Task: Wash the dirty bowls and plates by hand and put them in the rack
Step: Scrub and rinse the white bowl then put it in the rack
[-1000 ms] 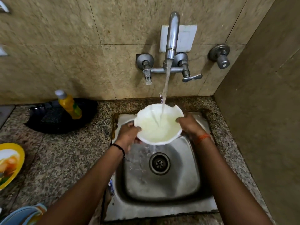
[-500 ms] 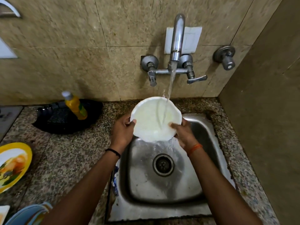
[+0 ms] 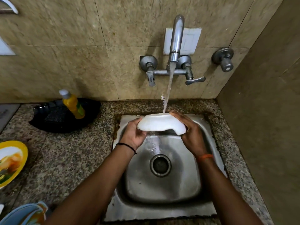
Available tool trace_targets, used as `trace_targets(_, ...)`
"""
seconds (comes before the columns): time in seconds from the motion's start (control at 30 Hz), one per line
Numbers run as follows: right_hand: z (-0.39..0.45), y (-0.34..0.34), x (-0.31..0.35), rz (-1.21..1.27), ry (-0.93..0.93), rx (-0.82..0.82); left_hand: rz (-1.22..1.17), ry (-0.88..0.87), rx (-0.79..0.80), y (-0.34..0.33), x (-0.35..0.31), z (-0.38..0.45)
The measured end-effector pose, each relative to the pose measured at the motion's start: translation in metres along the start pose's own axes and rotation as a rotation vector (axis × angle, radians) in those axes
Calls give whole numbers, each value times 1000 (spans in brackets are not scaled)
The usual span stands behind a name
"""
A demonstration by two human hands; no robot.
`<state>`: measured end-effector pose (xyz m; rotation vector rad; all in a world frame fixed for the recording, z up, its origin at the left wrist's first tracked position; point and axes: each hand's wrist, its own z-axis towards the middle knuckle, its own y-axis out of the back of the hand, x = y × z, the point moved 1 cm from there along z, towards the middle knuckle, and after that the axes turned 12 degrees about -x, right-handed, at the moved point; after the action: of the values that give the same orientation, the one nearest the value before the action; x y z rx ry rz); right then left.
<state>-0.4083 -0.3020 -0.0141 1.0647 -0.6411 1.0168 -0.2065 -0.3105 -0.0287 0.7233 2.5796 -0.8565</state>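
Observation:
A white bowl [image 3: 159, 124] with a wavy rim is held upside down over the steel sink [image 3: 164, 200], its base up under the running tap water. My left hand [image 3: 135, 134] grips its left edge and my right hand [image 3: 189, 131] grips its right edge. A yellow plate with food remains [image 3: 11, 161] lies at the left edge of the counter. A blue dish [image 3: 24, 214] shows at the bottom left corner.
The tap [image 3: 176, 44] on the tiled wall runs a stream onto the bowl. A yellow soap bottle [image 3: 73, 103] stands in a black tray [image 3: 65, 117] left of the sink. A wall closes the right side. The drain [image 3: 160, 164] sits mid-basin.
The bowl went from facing up with water in it, to tilted toward me, to turned upside down. Both hands shifted along its rim and kept hold.

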Motion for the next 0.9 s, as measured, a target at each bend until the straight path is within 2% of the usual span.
trace_targets(0.07, -9, -2, -16, -68, -27, -12, 70, -40, 85, -12, -4, -3)
trace_targets(0.17, -25, -11, -41, -55, -208, 68, 271, -110, 169, -34, -4, -11)
trace_targets(0.23, -29, -14, -48, -153, -280, 163, 455, -246, 189, -51, -1, -18)
trace_targets(0.3, -24, -13, -48, -173, -314, 180, 749, -478, 179, -67, 2, -25)
trace_targets(0.33, -17, -12, -46, -97, -364, 123, 912, -614, 163, -74, 2, -28)
trace_targets(0.4, 1, -7, -33, 152, -493, -95, 1196, -852, 157, -86, 0, -33)
trace_targets(0.47, 28, 2, -15, 336, -580, -291, 1454, -1011, 196, -96, -7, -40)
trace_targets(0.53, 59, 12, 7, 430, -613, -376, 1642, -1125, 256, -104, -13, -44)
trace_targets(0.63, 104, 18, 28, 646, -675, -390, 1823, -1226, 267, -109, -14, -52)
trace_targets(0.77, 132, 6, 30, 757, -735, -399, 1952, -1283, 276, -106, -14, -61)
trace_targets(0.9, 133, 8, 29, 921, -812, -263, 1987, -1314, 315, -98, -15, -60)
